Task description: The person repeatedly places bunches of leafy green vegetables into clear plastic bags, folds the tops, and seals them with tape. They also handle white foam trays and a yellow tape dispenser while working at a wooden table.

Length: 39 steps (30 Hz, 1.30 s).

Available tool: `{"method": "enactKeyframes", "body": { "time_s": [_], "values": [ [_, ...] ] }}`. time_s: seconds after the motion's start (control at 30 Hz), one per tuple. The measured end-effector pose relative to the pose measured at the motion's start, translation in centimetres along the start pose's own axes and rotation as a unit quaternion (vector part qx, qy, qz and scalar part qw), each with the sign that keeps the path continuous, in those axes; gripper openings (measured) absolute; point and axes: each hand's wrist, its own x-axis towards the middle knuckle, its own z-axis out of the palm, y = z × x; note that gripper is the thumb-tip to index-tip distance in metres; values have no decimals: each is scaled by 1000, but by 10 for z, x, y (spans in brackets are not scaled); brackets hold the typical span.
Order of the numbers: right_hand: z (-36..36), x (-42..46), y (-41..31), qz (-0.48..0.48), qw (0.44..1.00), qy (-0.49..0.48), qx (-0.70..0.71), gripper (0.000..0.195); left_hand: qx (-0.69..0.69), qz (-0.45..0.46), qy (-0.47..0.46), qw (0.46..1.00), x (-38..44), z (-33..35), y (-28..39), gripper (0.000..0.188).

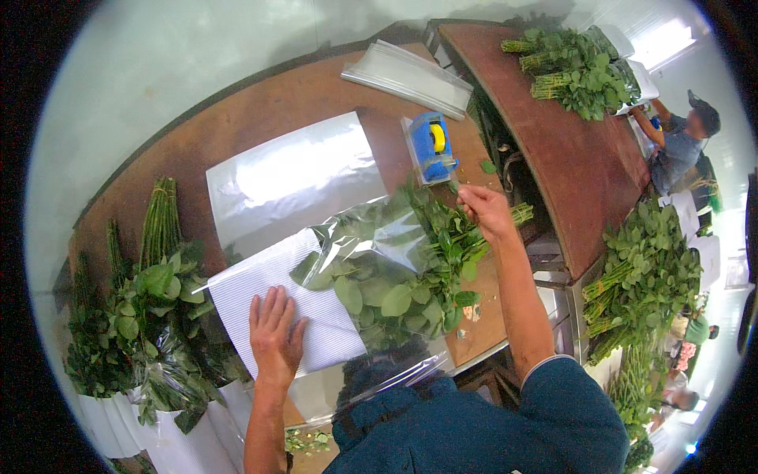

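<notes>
My left hand (274, 332) presses flat, fingers slightly apart, on a white corrugated sheet (296, 296) folded around one end of a bouquet. Leafy green foliage (391, 302) shows beneath clear plastic film (373, 243); the flower heads are hidden. The bound stem ends (521, 214) stick out to the right, past my right forearm. My right hand (482, 207) is above the stems with thumb and forefinger pinched together, on what looks like a short strip of clear tape (453, 186). Just beyond it stands a blue tape dispenser (429, 148) with a yellow core.
A shiny film sheet (290, 172) and stacked clear sleeves (408, 77) lie on the brown table (172, 154). Wrapped bunches (148, 332) crowd the left side. Across a gap, a second table (533, 148) bears more bunches (580, 77), and a person (681, 142) works there.
</notes>
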Motion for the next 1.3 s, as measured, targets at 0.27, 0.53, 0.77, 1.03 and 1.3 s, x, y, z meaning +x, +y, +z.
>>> {"method": "enactKeyframes", "body": {
  "time_s": [0.27, 0.53, 0.77, 1.03, 1.3],
  "values": [
    [3, 21, 1, -210, 811, 120, -533, 28, 19, 1, -13, 1000, 0, 4, -5, 43],
    [186, -194, -38, 29, 984, -159, 72, 22, 8, 14, 43, 999, -9, 9, -10, 39],
    [266, -200, 39, 125, 986, -111, -19, 25, 3, 8, 55, 998, -8, 9, -3, 40],
    [244, -216, 41, 156, 975, -142, 70, 20, 59, 37, -10, 997, -7, 5, -1, 39],
    [238, -224, 57, 163, 974, -155, -16, 25, 59, 29, -28, 997, -6, 7, 2, 35]
  ]
}}
